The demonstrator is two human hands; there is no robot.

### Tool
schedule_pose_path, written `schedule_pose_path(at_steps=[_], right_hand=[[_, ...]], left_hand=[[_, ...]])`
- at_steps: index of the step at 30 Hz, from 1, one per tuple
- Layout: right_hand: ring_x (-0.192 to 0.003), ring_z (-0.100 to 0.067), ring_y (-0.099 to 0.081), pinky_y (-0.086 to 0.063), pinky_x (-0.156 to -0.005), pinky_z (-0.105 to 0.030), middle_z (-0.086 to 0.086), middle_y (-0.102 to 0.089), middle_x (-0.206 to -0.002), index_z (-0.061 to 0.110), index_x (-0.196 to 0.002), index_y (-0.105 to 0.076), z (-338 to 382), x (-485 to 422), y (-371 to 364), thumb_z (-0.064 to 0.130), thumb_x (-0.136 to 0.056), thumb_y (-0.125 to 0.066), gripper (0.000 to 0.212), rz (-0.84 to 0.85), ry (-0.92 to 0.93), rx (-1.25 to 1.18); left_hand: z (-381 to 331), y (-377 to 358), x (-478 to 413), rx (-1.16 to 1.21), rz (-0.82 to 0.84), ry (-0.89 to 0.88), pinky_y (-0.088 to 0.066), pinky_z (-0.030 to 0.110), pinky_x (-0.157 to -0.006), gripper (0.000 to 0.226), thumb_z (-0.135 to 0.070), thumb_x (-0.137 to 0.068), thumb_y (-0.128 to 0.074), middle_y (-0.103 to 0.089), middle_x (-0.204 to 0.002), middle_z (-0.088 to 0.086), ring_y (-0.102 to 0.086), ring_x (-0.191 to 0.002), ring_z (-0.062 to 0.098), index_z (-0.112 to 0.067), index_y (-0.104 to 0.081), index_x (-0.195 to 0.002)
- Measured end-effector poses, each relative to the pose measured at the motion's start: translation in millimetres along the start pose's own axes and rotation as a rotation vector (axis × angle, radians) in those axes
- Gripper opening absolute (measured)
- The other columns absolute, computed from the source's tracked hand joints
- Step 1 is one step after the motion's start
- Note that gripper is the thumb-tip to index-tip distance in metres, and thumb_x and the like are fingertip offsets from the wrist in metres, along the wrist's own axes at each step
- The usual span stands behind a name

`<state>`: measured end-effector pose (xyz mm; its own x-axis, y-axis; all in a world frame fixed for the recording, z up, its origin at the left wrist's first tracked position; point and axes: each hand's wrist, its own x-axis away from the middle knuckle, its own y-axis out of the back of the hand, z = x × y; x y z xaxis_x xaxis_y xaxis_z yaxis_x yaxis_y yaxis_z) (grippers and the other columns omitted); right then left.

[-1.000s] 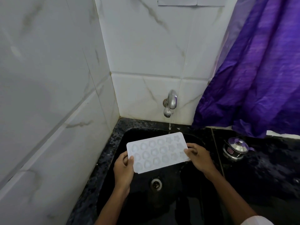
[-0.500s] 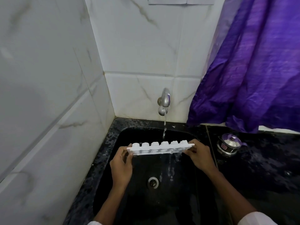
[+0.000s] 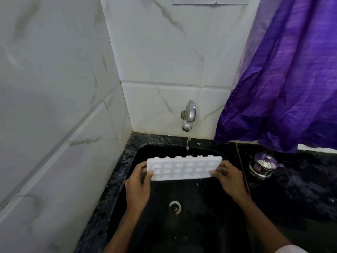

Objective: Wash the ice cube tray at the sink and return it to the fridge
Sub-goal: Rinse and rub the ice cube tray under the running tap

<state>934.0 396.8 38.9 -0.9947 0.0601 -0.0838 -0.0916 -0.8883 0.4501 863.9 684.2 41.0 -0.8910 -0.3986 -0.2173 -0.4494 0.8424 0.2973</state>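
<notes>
A white ice cube tray [image 3: 182, 168] hangs over the black sink [image 3: 200, 225], held by both short ends. My left hand [image 3: 139, 185] grips its left end, thumb on the near face. My right hand [image 3: 228, 179] grips its right end. The tray is tilted so that its bumpy underside with several moulded cells faces me. A chrome tap [image 3: 188, 115] on the back wall lets a thin stream of water [image 3: 187, 144] fall just behind the tray's upper edge. The fridge is not in view.
The sink drain [image 3: 175, 207] lies below the tray. White marble tiles [image 3: 54, 106] close in the left and back. A purple curtain [image 3: 291, 79] hangs at the right above a black counter [image 3: 300, 189] with a small steel lidded pot [image 3: 262, 165].
The tray went from lying flat with its cells up, to edge-on under the running water, to tilted with its underside towards me. The stream from the tap is thinner than half a second ago.
</notes>
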Motion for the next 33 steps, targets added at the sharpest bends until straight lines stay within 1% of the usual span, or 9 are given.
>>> schedule_pose_path(at_steps=[2, 4, 9, 13, 16, 18, 21, 23, 33], right_hand=[[-0.079, 0.003, -0.069, -0.054, -0.072, -0.011, 0.012, -0.072, -0.083, 0.017, -0.101, -0.065, -6.4, 1.4, -3.7, 0.007, -0.085, -0.073, 0.02, 0.023, -0.065, -0.018], [-0.077, 0.009, -0.067, -0.052, -0.068, -0.008, 0.014, -0.071, -0.086, 0.02, -0.11, -0.064, -5.7, 1.9, -6.6, 0.011, -0.089, -0.07, 0.023, 0.045, -0.076, -0.018], [-0.083, 0.009, -0.067, -0.051, -0.072, -0.008, 0.014, -0.072, -0.09, 0.021, -0.115, -0.067, 1.5, -4.6, -17.1, 0.016, -0.093, -0.065, 0.023, 0.075, -0.089, -0.014], [-0.089, 0.001, -0.067, -0.056, -0.084, -0.024, 0.013, -0.071, -0.097, 0.02, -0.124, -0.065, 6.0, -17.7, -21.9, 0.022, -0.094, -0.064, 0.03, 0.08, -0.089, 0.011], [-0.086, 0.007, -0.06, -0.045, -0.071, -0.007, 0.011, -0.067, -0.1, 0.019, -0.13, -0.058, 13.9, -27.3, -25.7, 0.022, -0.096, -0.061, 0.034, 0.077, -0.072, 0.081], [-0.096, 0.002, -0.06, -0.043, -0.076, -0.004, 0.009, -0.064, -0.114, 0.02, -0.13, -0.056, 20.9, -33.3, -30.5, 0.02, -0.097, -0.059, 0.033, 0.07, -0.014, 0.121], [-0.13, -0.015, -0.045, -0.031, -0.104, -0.02, 0.004, -0.051, -0.139, 0.023, -0.127, -0.056, 28.1, -44.3, -40.1, 0.024, -0.098, -0.056, 0.029, 0.098, 0.117, 0.265], [-0.14, -0.018, -0.031, -0.021, -0.108, -0.023, 0.001, -0.038, -0.151, 0.024, -0.124, -0.059, 33.5, -51.4, -45.2, 0.027, -0.099, -0.054, 0.025, 0.137, 0.178, 0.34], [-0.147, -0.029, -0.015, -0.026, -0.116, -0.042, -0.008, -0.015, -0.162, 0.034, -0.128, -0.061, 46.1, -80.2, -52.3, 0.031, -0.103, -0.044, 0.03, 0.315, 0.241, 0.494]], left_hand=[[9.2, 2.5, -6.2, -0.085, 0.034, 0.083, -0.059, 0.036, -0.084, 0.026, -0.021, -0.097, -0.059, -0.072, -0.1, -0.014, -0.069, -0.094, 0.004, -0.026, -0.065, -0.122], [11.4, 2.7, -10.4, -0.08, 0.082, 0.151, -0.059, 0.041, -0.085, 0.025, -0.03, -0.099, -0.055, -0.07, -0.103, -0.014, -0.068, -0.094, 0.005, -0.028, -0.063, -0.123], [-0.6, -4.0, -17.1, 0.214, 0.125, 0.378, -0.06, 0.047, -0.083, 0.019, -0.025, -0.101, -0.054, -0.07, -0.111, 0.002, -0.071, -0.096, 0.017, -0.024, -0.055, -0.12], [-5.2, -1.8, -25.8, 0.325, 0.099, 0.455, -0.062, 0.041, -0.074, 0.02, -0.017, -0.102, -0.052, -0.072, -0.108, 0.008, -0.073, -0.093, 0.022, -0.017, -0.055, -0.122], [-9.4, -0.5, -32.3, 0.39, 0.089, 0.476, -0.061, 0.029, -0.065, 0.021, -0.016, -0.101, -0.053, -0.073, -0.108, 0.009, -0.073, -0.094, 0.022, -0.014, -0.055, -0.122], [-11.8, -2.1, -35.7, 0.402, 0.083, 0.476, -0.06, 0.026, -0.063, 0.021, -0.016, -0.101, -0.053, -0.073, -0.108, 0.01, -0.073, -0.095, 0.022, -0.013, -0.055, -0.122], [-13.8, -6.1, -38.9, 0.407, 0.06, 0.475, -0.059, 0.026, -0.062, 0.022, -0.015, -0.101, -0.053, -0.073, -0.107, 0.009, -0.072, -0.094, 0.021, -0.012, -0.054, -0.123], [-14.6, -8.1, -39.5, 0.418, 0.048, 0.484, -0.059, 0.025, -0.061, 0.022, -0.015, -0.101, -0.053, -0.073, -0.106, 0.008, -0.072, -0.093, 0.02, -0.011, -0.054, -0.123], [-18.3, -9.5, -43.4, 0.442, 0.043, 0.477, -0.059, 0.026, -0.062, 0.026, -0.016, -0.102, -0.052, -0.074, -0.107, 0.007, -0.074, -0.089, 0.017, -0.009, -0.052, -0.127]])
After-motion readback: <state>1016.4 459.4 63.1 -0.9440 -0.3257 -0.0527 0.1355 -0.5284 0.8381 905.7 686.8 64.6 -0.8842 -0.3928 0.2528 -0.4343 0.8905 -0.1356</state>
